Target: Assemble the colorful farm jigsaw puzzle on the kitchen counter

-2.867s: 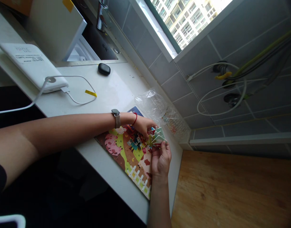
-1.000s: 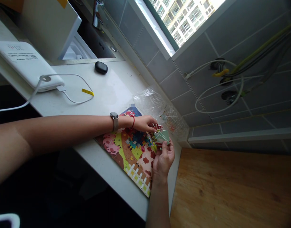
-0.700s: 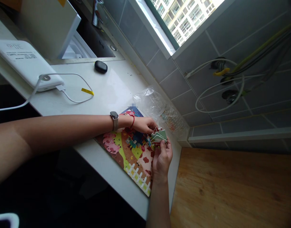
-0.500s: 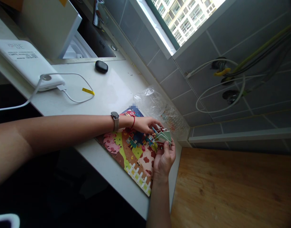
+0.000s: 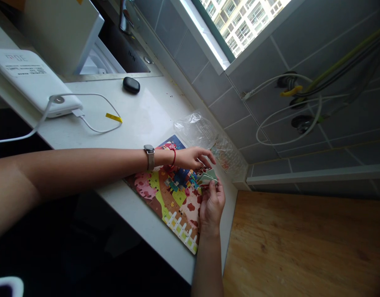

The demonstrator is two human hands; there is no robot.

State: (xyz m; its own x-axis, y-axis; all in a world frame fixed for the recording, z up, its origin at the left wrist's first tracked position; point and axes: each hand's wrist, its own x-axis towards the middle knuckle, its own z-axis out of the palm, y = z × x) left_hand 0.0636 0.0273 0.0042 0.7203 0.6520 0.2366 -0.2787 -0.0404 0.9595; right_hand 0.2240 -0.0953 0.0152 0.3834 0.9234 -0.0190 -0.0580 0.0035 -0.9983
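Note:
A farm-picture puzzle with a pig, a spotted cow and a white fence lies on the counter. My right hand rests at its right edge, thumb on top, gripping a few puzzle pieces with pale green backs. Over the upper part of the picture is my left hand, its fingers stretched out and slightly bent just above those pieces. Its thumb is mostly hidden, and I see nothing held in it. A watch and a red cord are on the left wrist.
Crumpled clear plastic packaging lies behind the puzzle, by the tiled wall. A black case and a white power bank with a looped cable share the counter. A sink holds a white box; a wooden panel stands right.
My left hand's fingers have straightened and lifted a little off the puzzle pieces. My right hand, with the pieces, has shifted slightly left and tilted them lower.

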